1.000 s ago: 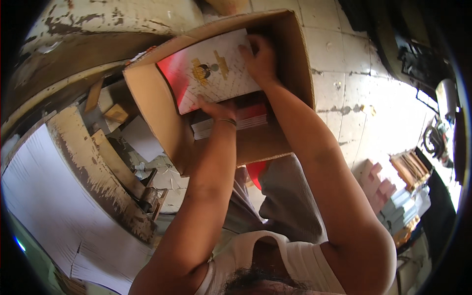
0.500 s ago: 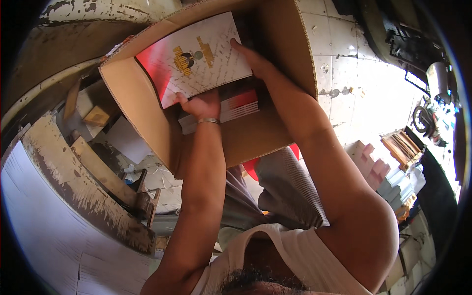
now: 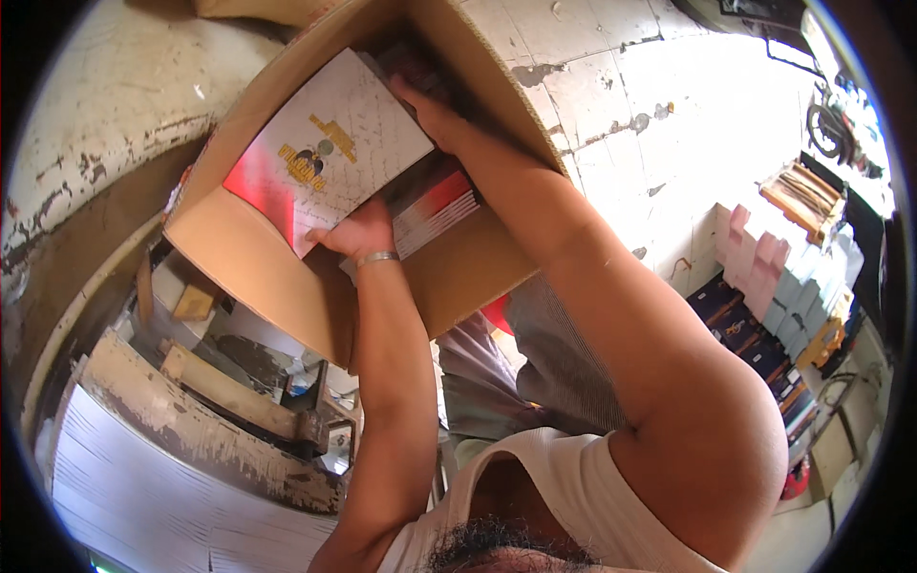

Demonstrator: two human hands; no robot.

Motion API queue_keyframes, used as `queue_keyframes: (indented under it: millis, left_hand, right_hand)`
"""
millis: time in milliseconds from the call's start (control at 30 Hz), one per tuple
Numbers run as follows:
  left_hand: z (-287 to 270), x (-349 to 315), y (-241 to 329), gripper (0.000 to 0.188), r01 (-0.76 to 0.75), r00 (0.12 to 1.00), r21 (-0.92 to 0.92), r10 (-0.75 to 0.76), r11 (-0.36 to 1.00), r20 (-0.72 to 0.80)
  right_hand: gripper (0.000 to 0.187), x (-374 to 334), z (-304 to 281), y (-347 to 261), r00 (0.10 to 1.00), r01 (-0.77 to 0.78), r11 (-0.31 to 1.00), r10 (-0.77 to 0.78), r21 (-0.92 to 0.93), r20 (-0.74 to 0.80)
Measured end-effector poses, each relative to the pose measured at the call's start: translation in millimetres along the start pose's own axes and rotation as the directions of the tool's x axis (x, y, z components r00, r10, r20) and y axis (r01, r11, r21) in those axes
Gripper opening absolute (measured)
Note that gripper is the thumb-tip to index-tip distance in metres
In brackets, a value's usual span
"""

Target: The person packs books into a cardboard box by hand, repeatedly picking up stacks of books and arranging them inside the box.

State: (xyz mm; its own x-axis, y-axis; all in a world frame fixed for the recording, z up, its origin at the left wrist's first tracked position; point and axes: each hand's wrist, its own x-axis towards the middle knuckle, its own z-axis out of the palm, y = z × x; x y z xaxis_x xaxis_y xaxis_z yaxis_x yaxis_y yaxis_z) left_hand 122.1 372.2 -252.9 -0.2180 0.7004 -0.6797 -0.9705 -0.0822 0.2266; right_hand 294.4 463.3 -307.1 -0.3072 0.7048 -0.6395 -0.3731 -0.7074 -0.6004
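A white booklet [image 3: 330, 143] with a red corner and gold lettering lies face up inside an open cardboard box [image 3: 272, 277]. My left hand [image 3: 361, 232] grips its near edge, thumb on the cover and fingers hidden underneath. At the booklet's right edge, my right hand [image 3: 430, 116] closes on it; the fingertips are partly hidden. Whether more copies lie under the held one I cannot tell. Beside it, deeper in the box, stands a stack of red-and-white booklets [image 3: 437, 212] with several edges showing.
Stacked white paper sheets [image 3: 143, 487] fill the lower left, by a worn, paint-chipped metal edge [image 3: 220, 430]. Pink and pale blue paper stacks [image 3: 755, 244] stand at the right, near a wooden crate [image 3: 802, 201]. Pale floor tiles [image 3: 611, 95] lie beyond the box.
The box, booklet and both hands now appear farther left in the picture, as the view has turned. The booklet looks slightly deeper in the box, still held by both hands.
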Motion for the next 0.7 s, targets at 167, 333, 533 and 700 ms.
queue_keyframes:
  millis: [167,333,533,700]
  left_hand:
    - [2.1,-6.8,8.4,0.11,-0.063,0.998,0.019,0.063,0.998,-0.011]
    - [10.2,-5.0,-0.4,0.106,-0.003,0.999,-0.061,0.001,0.998,-0.032]
    - [20.3,-15.0,9.0,0.1,-0.054,0.994,0.082,0.061,0.995,-0.085]
    - [60.2,-114.2,58.4,0.075,-0.152,0.977,0.594,0.212,0.79,-0.032]
  right_hand:
    - [0.098,-17.4,-0.6,-1.1,0.863,0.207,0.958,-0.273,-0.197,-0.424]
    - [0.091,14.9,-7.0,1.3,0.845,0.322,0.918,-0.389,-0.231,-0.368]
    - [0.081,59.0,-18.6,23.3,0.947,0.117,0.96,-0.185,-0.254,-0.263]
    - [0.087,51.5,-2.3,27.1,0.993,-0.114,0.993,0.114,-0.018,0.028]
